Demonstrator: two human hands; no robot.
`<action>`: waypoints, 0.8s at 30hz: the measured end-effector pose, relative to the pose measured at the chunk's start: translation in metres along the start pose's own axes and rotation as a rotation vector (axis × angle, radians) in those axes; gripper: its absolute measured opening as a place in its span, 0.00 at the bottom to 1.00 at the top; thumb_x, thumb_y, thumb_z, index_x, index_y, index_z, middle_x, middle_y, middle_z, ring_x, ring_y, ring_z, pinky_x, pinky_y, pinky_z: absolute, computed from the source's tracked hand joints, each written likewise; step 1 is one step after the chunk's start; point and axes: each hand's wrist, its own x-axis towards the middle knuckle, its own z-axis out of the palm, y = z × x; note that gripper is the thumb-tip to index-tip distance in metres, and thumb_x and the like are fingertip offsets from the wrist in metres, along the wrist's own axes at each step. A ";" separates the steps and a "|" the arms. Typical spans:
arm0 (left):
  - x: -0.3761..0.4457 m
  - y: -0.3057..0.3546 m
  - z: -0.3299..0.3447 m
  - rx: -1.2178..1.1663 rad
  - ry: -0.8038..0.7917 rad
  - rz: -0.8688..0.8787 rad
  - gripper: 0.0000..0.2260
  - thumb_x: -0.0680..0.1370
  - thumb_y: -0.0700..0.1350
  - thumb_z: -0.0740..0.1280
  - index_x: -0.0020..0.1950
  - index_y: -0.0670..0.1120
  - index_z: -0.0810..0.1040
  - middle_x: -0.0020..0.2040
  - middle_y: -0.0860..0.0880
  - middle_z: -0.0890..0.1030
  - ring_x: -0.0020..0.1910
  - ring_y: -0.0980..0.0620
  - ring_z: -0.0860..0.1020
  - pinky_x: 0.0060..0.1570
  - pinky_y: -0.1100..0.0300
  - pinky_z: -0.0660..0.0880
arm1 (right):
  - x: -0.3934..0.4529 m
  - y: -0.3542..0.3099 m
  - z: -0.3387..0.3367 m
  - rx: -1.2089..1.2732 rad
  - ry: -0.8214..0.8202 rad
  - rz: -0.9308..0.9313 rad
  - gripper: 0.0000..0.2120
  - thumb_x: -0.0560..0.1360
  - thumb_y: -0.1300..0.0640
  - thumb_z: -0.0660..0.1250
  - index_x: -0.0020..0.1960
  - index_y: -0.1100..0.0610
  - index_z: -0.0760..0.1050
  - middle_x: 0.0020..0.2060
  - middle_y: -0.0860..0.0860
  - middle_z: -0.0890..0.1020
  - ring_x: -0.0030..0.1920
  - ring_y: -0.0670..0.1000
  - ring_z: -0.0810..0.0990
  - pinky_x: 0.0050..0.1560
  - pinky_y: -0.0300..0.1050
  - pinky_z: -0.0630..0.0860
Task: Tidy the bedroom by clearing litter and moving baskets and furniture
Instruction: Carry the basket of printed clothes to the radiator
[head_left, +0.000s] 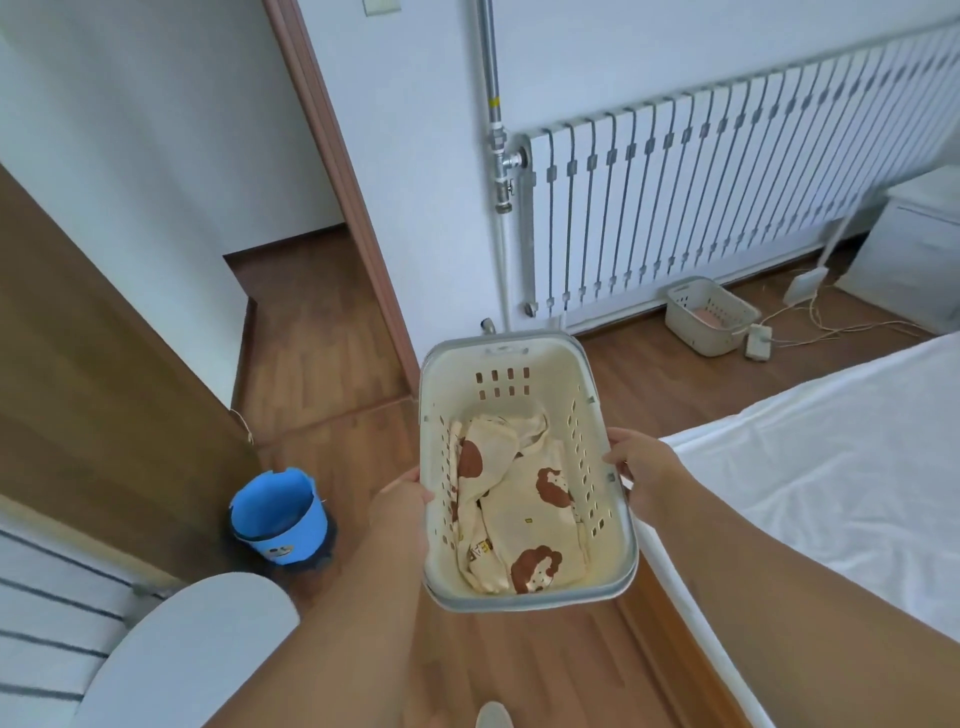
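Cream plastic basket (524, 358) gripped at its sides by left hand (400, 501) and right hand (641, 470).

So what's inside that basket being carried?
The basket, held by the left hand and right hand, contains a crumpled cream cloth with brown cartoon prints. Whatever lies beneath the cloth is covered.
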 end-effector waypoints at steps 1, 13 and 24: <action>0.010 0.012 0.002 0.000 -0.015 0.006 0.26 0.73 0.26 0.56 0.63 0.46 0.80 0.56 0.39 0.81 0.53 0.36 0.80 0.56 0.38 0.77 | 0.007 -0.005 0.010 0.006 0.016 -0.007 0.23 0.66 0.74 0.56 0.42 0.55 0.85 0.38 0.54 0.85 0.38 0.54 0.79 0.45 0.50 0.80; 0.120 0.113 0.059 0.085 -0.148 -0.017 0.26 0.73 0.25 0.54 0.64 0.42 0.78 0.59 0.36 0.79 0.56 0.34 0.78 0.59 0.36 0.74 | 0.104 -0.065 0.065 0.095 0.126 -0.019 0.23 0.68 0.74 0.58 0.52 0.56 0.83 0.46 0.60 0.86 0.44 0.60 0.83 0.50 0.57 0.82; 0.216 0.187 0.173 0.166 -0.138 -0.058 0.26 0.72 0.24 0.55 0.62 0.43 0.79 0.57 0.37 0.80 0.54 0.34 0.78 0.56 0.38 0.76 | 0.255 -0.149 0.069 0.124 0.180 0.041 0.21 0.67 0.75 0.58 0.50 0.59 0.83 0.43 0.60 0.85 0.44 0.60 0.83 0.52 0.59 0.81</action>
